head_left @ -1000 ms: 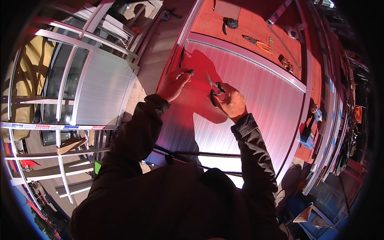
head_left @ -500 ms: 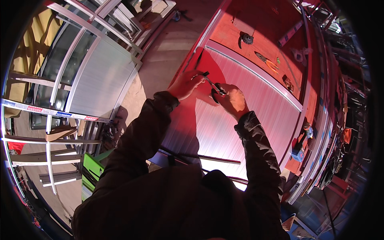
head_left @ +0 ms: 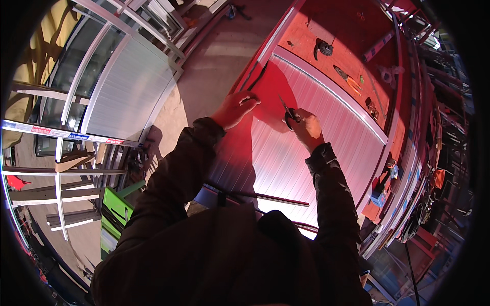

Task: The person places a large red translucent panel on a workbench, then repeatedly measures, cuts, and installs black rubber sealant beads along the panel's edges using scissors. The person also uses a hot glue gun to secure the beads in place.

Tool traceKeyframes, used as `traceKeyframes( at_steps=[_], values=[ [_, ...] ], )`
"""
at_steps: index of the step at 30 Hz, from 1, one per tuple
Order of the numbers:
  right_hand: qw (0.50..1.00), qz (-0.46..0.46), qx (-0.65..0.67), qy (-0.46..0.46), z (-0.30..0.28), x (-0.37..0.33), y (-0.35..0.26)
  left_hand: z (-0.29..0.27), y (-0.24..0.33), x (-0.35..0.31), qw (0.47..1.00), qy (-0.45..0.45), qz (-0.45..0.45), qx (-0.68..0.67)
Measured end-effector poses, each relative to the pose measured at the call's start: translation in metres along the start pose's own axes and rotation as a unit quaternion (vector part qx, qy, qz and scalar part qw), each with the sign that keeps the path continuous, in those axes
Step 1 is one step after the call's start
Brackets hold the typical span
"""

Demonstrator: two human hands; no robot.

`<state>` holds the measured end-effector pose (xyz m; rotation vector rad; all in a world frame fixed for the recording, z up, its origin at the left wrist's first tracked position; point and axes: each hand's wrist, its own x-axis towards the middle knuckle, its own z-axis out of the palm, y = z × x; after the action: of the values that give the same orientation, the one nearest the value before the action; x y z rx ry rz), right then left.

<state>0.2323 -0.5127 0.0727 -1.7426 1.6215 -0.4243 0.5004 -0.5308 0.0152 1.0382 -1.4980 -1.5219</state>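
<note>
My right hand (head_left: 306, 130) grips a pair of scissors (head_left: 287, 109), their blades parted slightly and pointing up and to the left over the ribbed panel (head_left: 286, 158). To the left of the blades, apart from them, my left hand (head_left: 236, 108) hovers over the panel's left side with thumb and fingers curled together. What is between its fingers, if anything, is too small to tell. Just beyond it, a thin black strip (head_left: 255, 77) runs along the frame's left edge. A metal bar (head_left: 332, 89) crosses the panel's far end.
On the orange board (head_left: 311, 30) beyond the bar lie a black coiled tool (head_left: 324, 48) and orange-handled pliers (head_left: 352, 81). A blue tool (head_left: 378, 198) sits at the right. Dark strips (head_left: 280, 199) lie near me. Framed panels (head_left: 125, 84) stand left, above a green crate (head_left: 118, 206).
The scissors have drawn away to the right from my left hand. The small black piece at my left fingertips is no longer seen there. The view has shifted slightly.
</note>
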Motion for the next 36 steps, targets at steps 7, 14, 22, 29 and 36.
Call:
traceKeyframes(
  at_steps=[7, 14, 22, 29, 36],
  values=[
    [0.976, 0.131, -0.159, 0.075, -0.004, -0.016, 0.092, -0.007, -0.024, -0.057, 0.988, -0.037, -0.121, 0.084],
    [0.976, 0.113, -0.137, 0.124, -0.003, -0.017, 0.125, -0.002, -0.055, -0.079, 0.916, 0.198, 0.024, 0.347],
    [0.964, 0.148, -0.176, 0.133, -0.005, -0.008, 0.131, 0.058, -0.044, -0.048, 0.884, 0.121, 0.051, 0.449],
    [0.975, 0.176, -0.114, -0.071, -0.024, 0.002, 0.133, 0.03, -0.047, -0.083, 0.904, 0.171, 0.042, 0.389],
    [0.969, -0.227, -0.069, -0.063, 0.089, 0.005, 0.013, 0.014, -0.087, -0.118, 0.929, 0.218, -0.072, 0.292]
  ],
)
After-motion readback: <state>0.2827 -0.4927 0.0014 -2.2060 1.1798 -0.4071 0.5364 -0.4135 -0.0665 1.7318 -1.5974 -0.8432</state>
